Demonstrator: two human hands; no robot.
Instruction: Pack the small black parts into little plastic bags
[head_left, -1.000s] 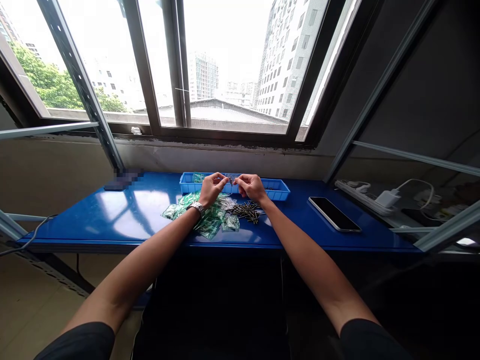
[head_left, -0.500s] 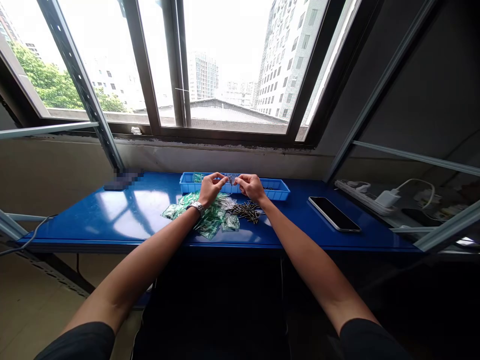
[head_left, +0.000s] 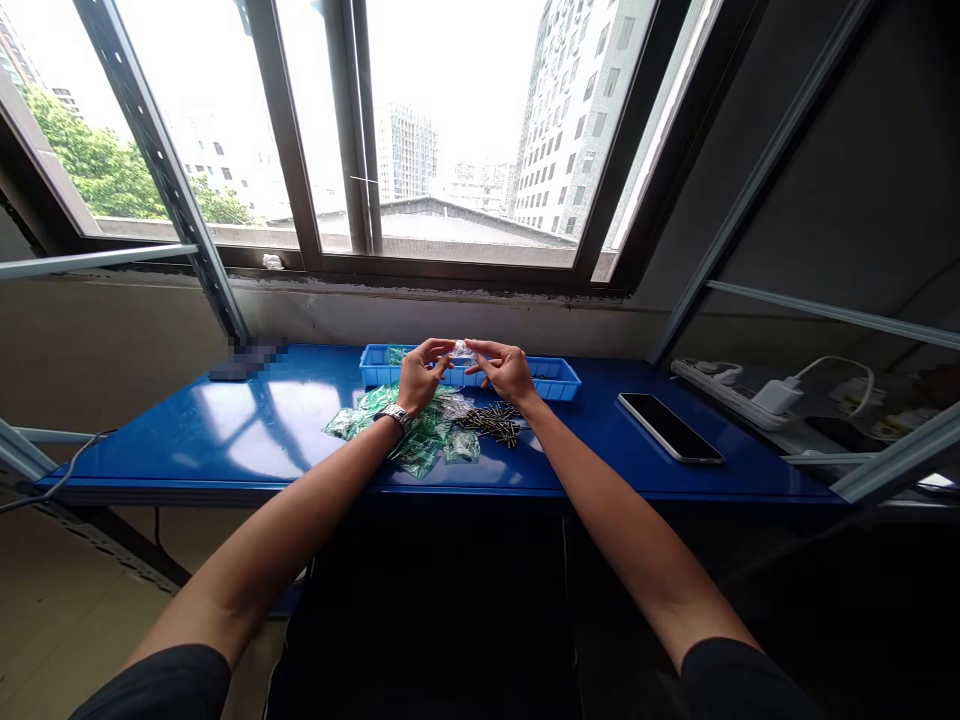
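Observation:
Between my fingertips is a small clear plastic bag (head_left: 462, 351), held up in front of the blue divided tray (head_left: 559, 388). My left hand (head_left: 421, 378), with a metal watch at the wrist, grips the bag's left side. Its right side is pinched by my right hand (head_left: 507, 372). What the bag contains is too small to make out. Below my hands lies a heap of green-printed clear bags (head_left: 420, 440). Right of that heap is a loose pile of dark metal screws (head_left: 493, 424).
A smartphone (head_left: 670, 428) lies on the right of the blue table (head_left: 247, 455). Beyond it a power strip holds a white charger (head_left: 777, 396). A blurred dark object (head_left: 251, 358) sits at the back left. Metal posts flank the table, with a window behind.
My fingers have shifted on the clear bag, with both index fingers now stretched along its top edge. The bag sits slightly higher and looks more bunched. The piles and tray stay put.

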